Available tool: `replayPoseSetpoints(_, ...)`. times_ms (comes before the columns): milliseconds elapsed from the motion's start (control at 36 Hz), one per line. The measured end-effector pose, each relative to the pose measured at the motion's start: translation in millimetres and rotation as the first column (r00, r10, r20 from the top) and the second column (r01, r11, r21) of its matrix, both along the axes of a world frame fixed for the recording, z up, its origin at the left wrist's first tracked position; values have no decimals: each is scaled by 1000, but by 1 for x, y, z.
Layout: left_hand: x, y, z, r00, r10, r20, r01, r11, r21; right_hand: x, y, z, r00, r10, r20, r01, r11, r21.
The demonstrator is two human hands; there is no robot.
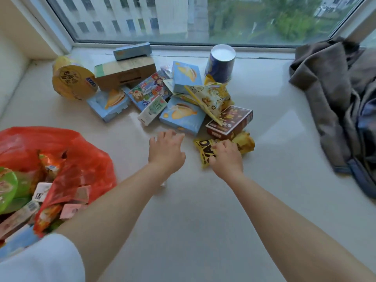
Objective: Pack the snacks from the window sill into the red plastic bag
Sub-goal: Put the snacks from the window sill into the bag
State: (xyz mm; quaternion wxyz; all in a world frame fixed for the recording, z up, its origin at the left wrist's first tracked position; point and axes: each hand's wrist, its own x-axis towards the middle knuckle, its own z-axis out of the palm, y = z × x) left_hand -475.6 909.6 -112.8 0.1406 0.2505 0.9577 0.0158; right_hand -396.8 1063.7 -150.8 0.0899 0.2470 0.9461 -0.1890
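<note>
A pile of snacks lies on the pale window sill point(203, 210): light blue boxes point(182, 117), a brown box point(231, 122), a yellow popcorn bag point(211, 98), a colourful cartoon pack point(149, 90), a yellow bowl point(73, 81) and a blue cup point(220, 63). My right hand point(226, 158) is closing on a small yellow packet point(204, 149) at the pile's near edge. Empty, my left hand point(166, 151) hovers with fingers apart just short of the nearest blue box. The red plastic bag point(81, 157) stands open at the left, holding several snacks.
A grey garment and a dark bag point(341, 102) are heaped on the sill at the right. The window glass point(203, 17) runs along the back, with a wall corner at the far left. A cardboard box point(125, 72) with a blue box on top sits behind the pile.
</note>
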Motion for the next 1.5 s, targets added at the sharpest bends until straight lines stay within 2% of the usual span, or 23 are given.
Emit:
replayPoseSetpoints(83, -27, 32, 9, 996, -38, -79, 38, 999, -9, -15, 29, -1, 995, -83, -58, 80, 995, -54)
replayPoseSetpoints(139, -46, 58, 15, 993, -44, -107, 48, 998, 40, -26, 48, -1, 961, -249, -117, 229, 960, -163)
replayPoseSetpoints(222, -66, 95, 16, 982, -83, -170, 99, 991, 87, -43, 70, -3, 810, -570, -135, 474, 773, -421)
replayPoseSetpoints(250, -72, 107, 15, 980, -85, -180, 107, 988, 114, -49, 77, -5, 767, -629, -129, 515, 723, -462)
replayPoseSetpoints(306, -82, 130, 7, 980, -94, -175, 120, 982, 143, -60, 89, -10, 729, -677, -102, 569, 682, -460)
replayPoseSetpoints(361, -92, 151, -5, 981, -120, -150, 134, 987, 84, -68, 99, -18, 743, -668, -48, 605, 700, -380)
replayPoseSetpoints(444, -103, 177, -22, 983, -153, -104, 146, 987, -70, -74, 108, -31, 773, -623, 121, 630, 732, -259)
replayPoseSetpoints(556, -116, 193, -36, 987, -144, -70, 130, 977, -169, -76, 109, -46, 738, -612, 285, 674, 692, -258)
replayPoseSetpoints(611, -123, 190, -43, 996, -85, -34, 78, 982, -175, -77, 108, -51, 752, -580, 312, 654, 717, -242)
replayPoseSetpoints(694, -128, 176, -52, 988, 132, 79, -120, 983, -136, -78, 106, -57, 752, -569, 333, 651, 721, -239)
replayPoseSetpoints(750, -128, 166, -58, 962, 240, 134, -229, 969, -92, -77, 105, -59, 746, -583, 322, 661, 709, -246)
replayPoseSetpoints(861, -126, 157, -54, 943, 318, 96, -326, 942, 75, -78, 99, -57, 765, -586, 266, 643, 718, -266)
replayPoseSetpoints(972, -121, 151, -39, 926, 361, 111, -374, 920, 122, -77, 89, -46, 810, -571, 134, 586, 784, -206)
replayPoseSetpoints(1028, -117, 144, -34, 905, 398, 150, -418, 898, 138, -72, 86, -37, 806, -588, 70, 588, 781, -210)
replayPoseSetpoints(1139, -100, 118, -25, 839, 479, 258, -529, 829, 181, -56, 80, -18, 742, -670, 1, 609, 674, -418)
replayPoseSetpoints(1222, -82, 95, -14, 808, 486, 332, -568, 792, 224, -43, 69, 0, 742, -671, -9, 553, 619, -557)
replayPoseSetpoints(1500, -21, -14, 41, 775, 551, 310, -632, 665, 397, -6, -15, 51, 798, -599, -64, 374, 577, -726)
